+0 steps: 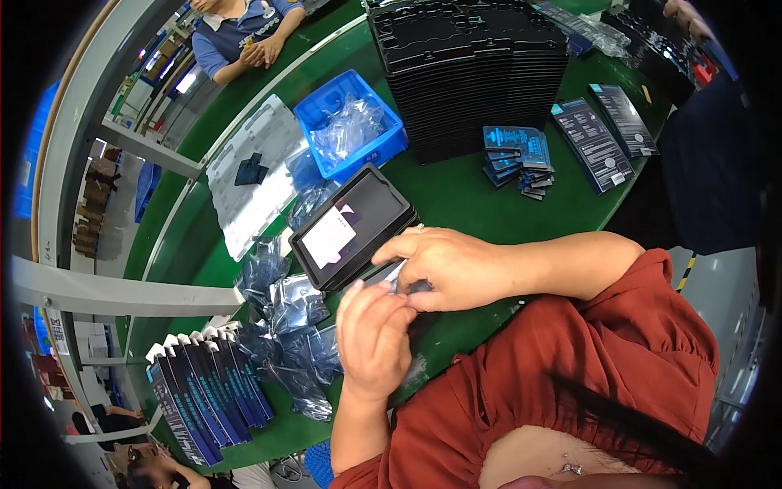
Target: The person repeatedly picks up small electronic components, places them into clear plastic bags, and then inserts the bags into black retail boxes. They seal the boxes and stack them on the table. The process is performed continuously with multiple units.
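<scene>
Slim dark boxes: about seven, leaning together at the tabletop's left end; overlap keeps my count rough.
Co-worker: one, across the tabletop, both hands together.
Pale sheet: one, with one small black piece on it.
Silvery pouches: several, heaped too tightly for me to count.
Blue bin: one, holding clear bags.
Black tray: one on top, with one white card inside.
Left hand: one, fingers bent against the small greyish thing; I cannot tell whether they grip.
Small greyish thing: one, between both hands beside the tray's near edge, mostly covered.
Right hand: one, fingers curled over it; grip unclear to me.
Tall black stack: one, many layers.
Blue cards: one loose pile.
Flat printed boxes: two, side by side.
</scene>
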